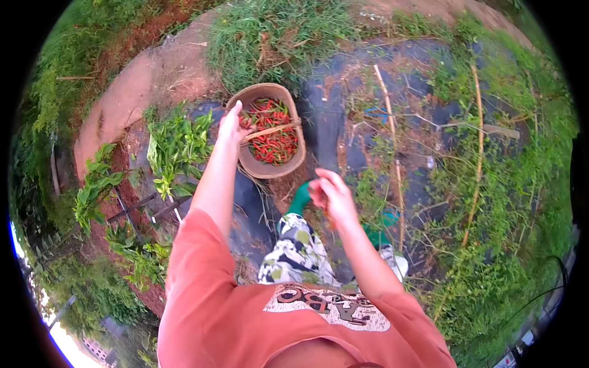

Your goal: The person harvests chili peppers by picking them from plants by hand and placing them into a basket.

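Note:
A woven basket (250,161) hangs or stands ahead of me, with a thin handle across its opening. Many red and some green chili peppers (274,147) lie inside it. My left hand (232,127) grips the basket at its left side, by the rim and the end of the handle, thumb pointing up. To the lower right of the basket, apart from it, is my right hand (332,195), its fingers curled in. A reddish patch shows at those fingers, too blurred to name.
Dark plastic sheeting (324,122) covers the ground. Wooden stakes (391,116) and tangled plants (491,221) stand on the right, leafy plants (178,144) on the left. A dirt path (144,80) curves behind. Green boots (300,197) are at my feet.

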{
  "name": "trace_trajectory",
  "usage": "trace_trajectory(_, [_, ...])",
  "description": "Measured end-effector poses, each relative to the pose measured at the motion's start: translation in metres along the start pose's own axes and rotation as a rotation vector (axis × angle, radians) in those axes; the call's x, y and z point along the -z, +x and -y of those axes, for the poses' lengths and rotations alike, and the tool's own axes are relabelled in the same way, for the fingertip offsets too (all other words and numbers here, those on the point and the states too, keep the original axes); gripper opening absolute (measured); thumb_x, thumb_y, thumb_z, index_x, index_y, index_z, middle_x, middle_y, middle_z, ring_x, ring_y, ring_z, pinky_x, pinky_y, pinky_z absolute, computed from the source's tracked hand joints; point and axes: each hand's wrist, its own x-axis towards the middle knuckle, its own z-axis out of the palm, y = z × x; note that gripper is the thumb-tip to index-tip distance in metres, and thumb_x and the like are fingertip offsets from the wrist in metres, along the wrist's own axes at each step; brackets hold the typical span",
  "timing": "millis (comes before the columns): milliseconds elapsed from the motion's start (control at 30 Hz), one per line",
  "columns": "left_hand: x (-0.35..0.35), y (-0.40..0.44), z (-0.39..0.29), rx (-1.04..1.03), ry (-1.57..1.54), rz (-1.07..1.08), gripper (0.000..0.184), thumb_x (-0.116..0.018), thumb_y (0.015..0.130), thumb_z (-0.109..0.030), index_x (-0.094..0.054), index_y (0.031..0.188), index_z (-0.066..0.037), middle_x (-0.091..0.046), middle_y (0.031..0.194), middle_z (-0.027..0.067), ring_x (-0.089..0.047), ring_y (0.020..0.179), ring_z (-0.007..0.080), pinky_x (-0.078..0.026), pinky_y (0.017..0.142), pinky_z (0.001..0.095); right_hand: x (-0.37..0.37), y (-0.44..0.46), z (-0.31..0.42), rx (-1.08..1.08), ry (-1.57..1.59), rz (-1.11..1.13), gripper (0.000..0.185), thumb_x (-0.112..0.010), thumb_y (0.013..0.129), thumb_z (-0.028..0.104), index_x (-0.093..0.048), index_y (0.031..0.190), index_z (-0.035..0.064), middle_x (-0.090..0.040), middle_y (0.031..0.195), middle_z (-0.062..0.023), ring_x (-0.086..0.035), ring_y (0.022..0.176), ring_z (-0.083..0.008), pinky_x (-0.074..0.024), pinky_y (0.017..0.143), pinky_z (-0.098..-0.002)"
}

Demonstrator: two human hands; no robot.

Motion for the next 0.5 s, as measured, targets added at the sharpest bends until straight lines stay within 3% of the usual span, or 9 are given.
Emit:
trace_trajectory(33, [0.009, 0.029, 0.003, 0.01, 0.065, 0.101, 0.046, -0.064, 0.078, -0.035, -0.049, 0.108, -0.005, -0.052, 0.097, 0.014, -0.05, 0.097, 0.0347, -0.034, 0.09, 0.059, -0.009, 0.034, -0.019, -0.038, 0.052, 0.05, 0.037, -0.046, 0.09, 0.016, -0.038, 0.125, 0.0066, -0.057, 0.094, -0.0082, -0.059, 0.075, -0.018, -0.0473, 0.058, -0.0254])
trace_trajectory(67, [0.008, 0.038, 0.005, 0.032, 0.051, -0.046, 0.054, -0.064, 0.078, -0.035, -0.043, 0.116, -0.004, -0.043, 0.111, 0.0178, -0.043, 0.107, 0.0373, -0.033, 0.091, 0.0578, -0.008, 0.074, -0.044, -0.104, 0.06, 0.1, 0.045, -0.045, 0.09, 0.017, -0.03, 0.131, 0.0074, -0.053, 0.109, -0.0116, -0.058, 0.091, -0.0221, -0.0491, 0.069, -0.0298])
trace_trajectory(100, [0.008, 0.043, 0.009, 0.055, 0.038, -0.195, 0.062, -0.063, 0.078, -0.035, -0.038, 0.125, -0.003, -0.035, 0.126, 0.0215, -0.036, 0.116, 0.04, -0.032, 0.093, 0.0566, -0.009, 0.101, -0.061, -0.119, 0.068, 0.1, 0.045, -0.045, 0.09, 0.017, -0.03, 0.131, 0.0074, -0.053, 0.109, -0.0116, -0.058, 0.091, -0.0221, -0.0491, 0.069, -0.0298])
trace_trajectory(133, [0.015, 0.047, 0.01, 0.059, 0.044, -0.207, 0.062, -0.063, 0.078, -0.035, -0.038, 0.125, -0.003, -0.035, 0.126, 0.0215, -0.036, 0.116, 0.04, -0.032, 0.093, 0.0566, -0.012, 0.124, -0.074, -0.165, 0.025, -0.039, 0.046, -0.045, 0.09, 0.017, -0.029, 0.132, 0.0071, -0.051, 0.113, -0.0123, -0.057, 0.095, -0.023, -0.0481, 0.074, -0.0315])
trace_trajectory(200, [0.032, 0.043, 0.016, -0.019, 0.094, 0.017, 0.078, -0.057, 0.081, -0.042, -0.016, 0.137, -0.005, -0.017, 0.137, 0.0252, -0.022, 0.126, 0.04, -0.031, 0.097, 0.0512, -0.01, 0.135, -0.092, -0.238, -0.015, -0.19, 0.048, -0.046, 0.09, 0.018, -0.027, 0.133, 0.0067, -0.049, 0.116, -0.0131, -0.055, 0.099, -0.0238, -0.0471, 0.078, -0.0333])
trace_trajectory(300, [0.05, -0.007, 0.013, -0.129, 0.085, 0.227, 0.069, -0.054, 0.084, -0.039, -0.023, 0.134, -0.003, -0.025, 0.135, 0.0237, -0.032, 0.122, 0.0355, -0.034, 0.097, 0.046, -0.01, 0.105, -0.085, -0.165, -0.025, 0.015, 0.048, -0.049, 0.088, 0.02, -0.033, 0.13, 0.0036, -0.05, 0.116, -0.0094, -0.055, 0.095, -0.0175, -0.0467, 0.077, -0.0299])
trace_trajectory(433, [0.083, -0.065, 0.041, -0.108, 0.138, 0.295, 0.041, -0.046, 0.088, -0.036, -0.049, 0.111, -0.002, -0.057, 0.103, 0.0123, -0.057, 0.092, 0.0243, -0.047, 0.077, 0.0366, -0.014, -0.028, 0.02, 0.029, -0.117, 0.317, 0.023, -0.047, 0.089, 0.012, -0.053, 0.107, -0.0008, -0.06, 0.093, -0.0085, -0.058, 0.083, -0.016, -0.0467, 0.074, -0.0282])
trace_trajectory(467, [0.089, -0.081, 0.055, -0.047, 0.175, 0.289, 0.036, -0.046, 0.089, -0.037, -0.054, 0.102, -0.004, -0.06, 0.094, 0.0101, -0.059, 0.082, 0.0222, -0.048, 0.07, 0.0334, 0.008, -0.05, 0.04, 0.298, -0.248, 0.429, 0.021, -0.049, 0.087, 0.012, -0.056, 0.1, -0.0032, -0.061, 0.091, -0.0131, -0.059, 0.078, -0.0194, -0.047, 0.071, -0.0288])
trace_trajectory(500, [0.095, -0.093, 0.072, -0.001, 0.246, 0.311, 0.036, -0.044, 0.089, -0.038, -0.055, 0.092, -0.004, -0.061, 0.085, 0.008, -0.06, 0.076, 0.02, -0.048, 0.066, 0.0313, 0.017, -0.092, 0.073, 0.376, -0.28, 0.455, 0.017, -0.05, 0.086, 0.011, -0.057, 0.093, -0.0029, -0.061, 0.086, -0.0129, -0.059, 0.075, -0.0203, -0.047, 0.068, -0.0285])
